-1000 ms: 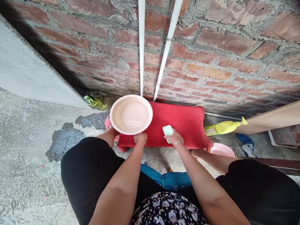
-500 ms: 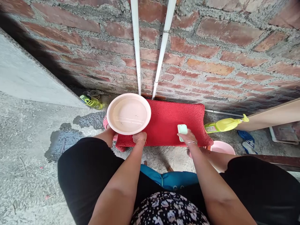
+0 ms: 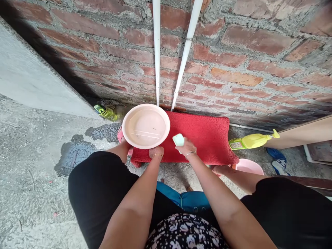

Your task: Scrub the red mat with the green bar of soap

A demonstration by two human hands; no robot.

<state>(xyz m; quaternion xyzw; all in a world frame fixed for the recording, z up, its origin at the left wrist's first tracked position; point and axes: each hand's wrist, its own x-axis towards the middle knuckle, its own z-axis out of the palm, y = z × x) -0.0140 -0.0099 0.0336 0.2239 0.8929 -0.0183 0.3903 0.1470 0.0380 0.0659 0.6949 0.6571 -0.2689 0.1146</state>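
A thick red cloth [image 3: 202, 128] covers a low bench in front of me. On its left end stands a pale pink basin [image 3: 126, 128] with shallow clear water in it. My left hand [image 3: 156, 151] is closed over the cloth, right beside the basin's near rim; its fingertips are hidden, so what they grip cannot be made out. My right hand [image 3: 187, 146] grips a small, pale green rounded block [image 3: 178, 139] low over the middle of the cloth. The block's underside is out of sight.
A yellow pump bottle [image 3: 249, 140] leans beyond the cloth's right end, above a pink tub [image 3: 249, 166] on the floor. A green bottle [image 3: 106, 113] lies at left near a wet patch [image 3: 75, 152]. White pipes [image 3: 157, 52] run down the brick wall [image 3: 233, 76] behind.
My right hand has moved left across the cloth with the pale green block, from the right part to near the basin. My left hand stays by the basin. The whole view has shifted slightly.
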